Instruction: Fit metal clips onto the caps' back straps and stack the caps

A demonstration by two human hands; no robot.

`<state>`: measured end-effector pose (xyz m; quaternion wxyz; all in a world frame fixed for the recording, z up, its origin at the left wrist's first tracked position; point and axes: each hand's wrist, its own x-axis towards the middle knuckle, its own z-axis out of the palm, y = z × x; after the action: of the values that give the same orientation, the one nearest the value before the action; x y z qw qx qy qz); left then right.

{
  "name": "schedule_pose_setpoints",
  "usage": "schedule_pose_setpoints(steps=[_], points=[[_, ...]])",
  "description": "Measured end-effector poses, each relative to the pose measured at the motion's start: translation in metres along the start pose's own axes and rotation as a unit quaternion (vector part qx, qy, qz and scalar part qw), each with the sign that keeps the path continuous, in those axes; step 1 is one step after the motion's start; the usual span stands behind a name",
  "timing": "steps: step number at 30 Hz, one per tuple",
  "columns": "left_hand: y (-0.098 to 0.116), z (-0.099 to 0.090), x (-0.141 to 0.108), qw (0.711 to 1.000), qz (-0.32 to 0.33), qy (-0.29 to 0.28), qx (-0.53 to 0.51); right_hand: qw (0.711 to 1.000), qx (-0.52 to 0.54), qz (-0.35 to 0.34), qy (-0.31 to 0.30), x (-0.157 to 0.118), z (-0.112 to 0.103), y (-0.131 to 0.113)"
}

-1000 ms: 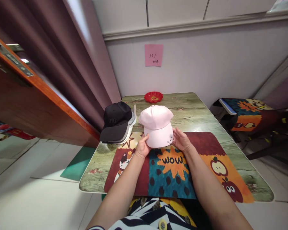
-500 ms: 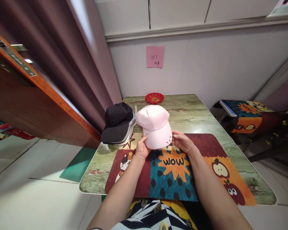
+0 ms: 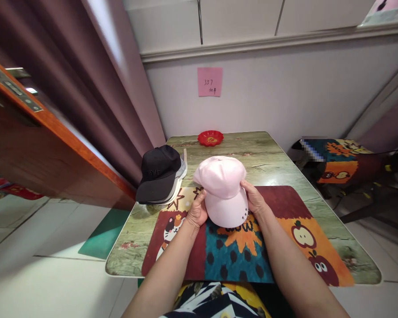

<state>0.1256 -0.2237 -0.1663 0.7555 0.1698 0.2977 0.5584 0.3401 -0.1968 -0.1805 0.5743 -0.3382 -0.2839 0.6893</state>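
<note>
A pale pink cap (image 3: 223, 183) is held above the colourful mat, its brim toward me and small metal rings at the brim's right edge. My left hand (image 3: 198, 211) grips the cap's left side, thumb on top near the brim. On the right side, my right hand (image 3: 254, 198) holds the cap where crown and brim meet, its fingers partly hidden behind it. A black cap (image 3: 161, 165) tops a stack of lighter caps (image 3: 176, 191) at the table's left edge, beyond my left hand.
A red scalloped dish (image 3: 210, 138) sits at the back of the wood-patterned table (image 3: 126, 247). The mat (image 3: 192, 258) covers the front part. A pink note (image 3: 210, 82) is on the wall. An orange-edged door (image 3: 69, 132) and curtain stand at left.
The pink cap has come nearer to me and slightly right, off the stack's side. My right hand has shifted from beside the brim to a hold on the cap's right side.
</note>
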Motion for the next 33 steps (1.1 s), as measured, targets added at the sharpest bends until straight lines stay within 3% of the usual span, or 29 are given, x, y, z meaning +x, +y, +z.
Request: schedule_pose_setpoints(steps=[6,12,22,28,33], points=[[0.005,-0.002,0.005,0.998,-0.046,0.032,-0.037,0.999,-0.006,0.014,-0.031,0.002,-0.001,-0.001],[0.003,-0.006,0.009,0.996,0.014,0.083,-0.038,0.999,-0.006,0.018,-0.042,0.001,0.0,-0.002],[0.005,-0.007,0.006,0.997,0.015,0.05,-0.051,0.999,-0.004,0.002,-0.035,0.002,-0.001,-0.003],[0.012,-0.018,0.008,0.993,-0.019,0.091,-0.077,0.991,-0.093,0.058,-0.079,-0.005,-0.008,-0.014],[0.013,-0.019,0.007,0.992,-0.022,0.089,-0.085,0.977,-0.159,0.083,-0.113,-0.01,-0.01,-0.019]])
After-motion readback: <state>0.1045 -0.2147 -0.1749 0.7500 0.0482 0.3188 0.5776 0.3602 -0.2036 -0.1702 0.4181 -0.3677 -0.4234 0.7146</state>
